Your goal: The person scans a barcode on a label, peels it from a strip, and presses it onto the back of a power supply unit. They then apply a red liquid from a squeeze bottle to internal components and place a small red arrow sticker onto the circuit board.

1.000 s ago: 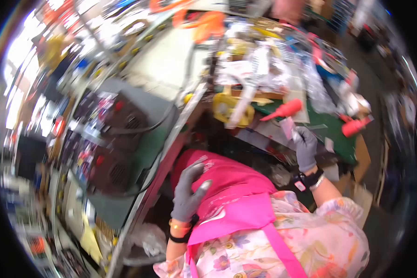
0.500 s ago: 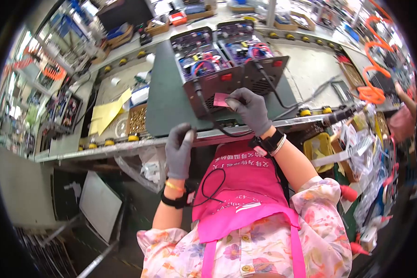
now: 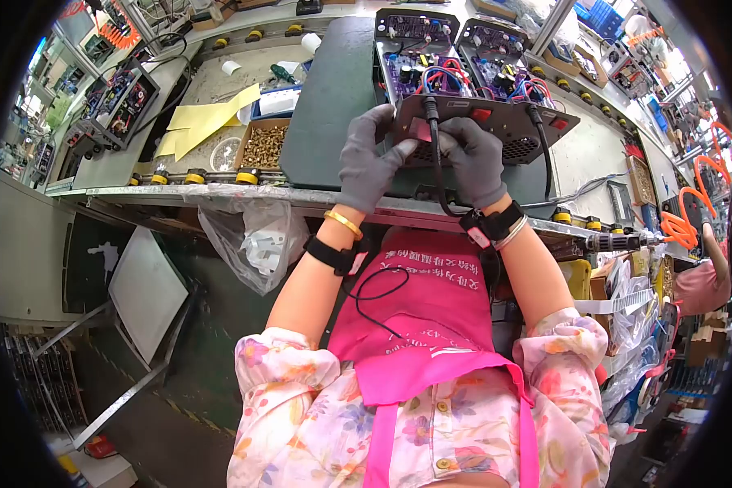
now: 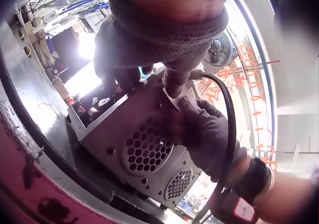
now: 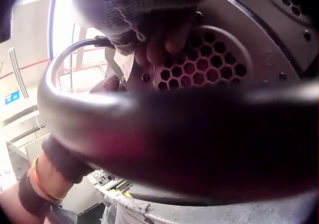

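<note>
In the head view, my gloved right hand [image 3: 476, 163] pinches a small pink slip [image 3: 420, 129] against the rear panel of a black metal case [image 3: 459, 108]. A white edge of the slip [image 5: 125, 64] shows under the fingers in the right wrist view. My gloved left hand [image 3: 366, 163] holds the same panel at its edge, fingers over the top and thumb on the front beside the slip. A black power cord [image 3: 434, 159] plugs into the panel and hangs down between the hands. Honeycomb vent holes [image 4: 149, 146] lie below the hands in the left wrist view.
A second open case [image 3: 549, 122] with its own cord stands to the right on the dark green board [image 3: 325, 122]. Left of it are yellow paper [image 3: 203, 122] and a box of brass-coloured parts [image 3: 264, 146]. A plastic bag [image 3: 260, 244] hangs below the bench edge.
The view has swung from the right-hand bench to the cases. My right hand has carried the pink slip to the panel, and my left hand has come up from the bench edge to meet it.
</note>
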Tool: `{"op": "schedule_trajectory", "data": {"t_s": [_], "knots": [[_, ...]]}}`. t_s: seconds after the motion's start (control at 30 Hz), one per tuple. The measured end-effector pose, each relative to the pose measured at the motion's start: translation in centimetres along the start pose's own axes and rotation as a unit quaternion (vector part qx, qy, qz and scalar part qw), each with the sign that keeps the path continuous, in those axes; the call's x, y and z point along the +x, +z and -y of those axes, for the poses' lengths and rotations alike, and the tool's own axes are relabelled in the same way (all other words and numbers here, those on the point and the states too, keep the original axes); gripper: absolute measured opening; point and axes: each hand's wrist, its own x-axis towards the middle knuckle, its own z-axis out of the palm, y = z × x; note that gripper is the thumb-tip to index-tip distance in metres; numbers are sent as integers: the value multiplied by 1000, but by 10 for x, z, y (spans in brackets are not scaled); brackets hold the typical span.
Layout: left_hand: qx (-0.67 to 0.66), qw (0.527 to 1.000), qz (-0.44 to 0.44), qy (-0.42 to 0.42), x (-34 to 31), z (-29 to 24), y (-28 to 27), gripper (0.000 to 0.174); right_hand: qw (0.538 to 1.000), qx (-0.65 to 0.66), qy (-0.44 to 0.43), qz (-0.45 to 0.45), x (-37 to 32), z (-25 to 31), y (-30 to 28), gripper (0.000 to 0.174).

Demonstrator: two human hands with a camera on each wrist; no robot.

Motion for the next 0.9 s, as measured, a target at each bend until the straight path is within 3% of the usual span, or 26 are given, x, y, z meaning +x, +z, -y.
{"op": "schedule_trajectory", "data": {"t_s": [0.3,0.9], "knots": [[57,998,32,-18,4,-10,-1,51,999,-39,-20,12,6,7,-3,13],[15,1000,11,-20,4,6,5,51,999,-40,-10,13,5,4,-2,14]]}}
